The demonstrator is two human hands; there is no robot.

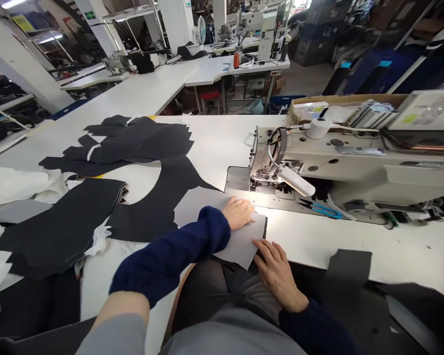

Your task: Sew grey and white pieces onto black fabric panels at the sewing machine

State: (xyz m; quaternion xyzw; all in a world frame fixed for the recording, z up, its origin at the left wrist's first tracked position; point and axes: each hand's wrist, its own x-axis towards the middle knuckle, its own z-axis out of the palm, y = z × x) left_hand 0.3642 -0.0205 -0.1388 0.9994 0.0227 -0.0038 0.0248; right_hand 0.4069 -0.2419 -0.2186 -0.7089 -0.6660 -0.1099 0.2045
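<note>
The grey fabric piece (pixel 237 244) lies flat on the white table (pixel 318 241), just in front of the sewing machine (pixel 336 167); your left hand (pixel 238 212) presses its upper part with open fingers; your right hand (pixel 277 273) rests open at its lower edge, gripping nothing; black cut panels (pixel 148 207) lie beside it, toward your left.

The pale grey panel (pixel 240 241) under the work is smooth, matt cloth, and the black cloth pieces (pixel 133 145) at ten o'clock look matt too. The counter (pixel 355 241) is glossy white laminate; at two o'clock stands a sewing machine (pixel 373 167) of cream-painted metal.
</note>
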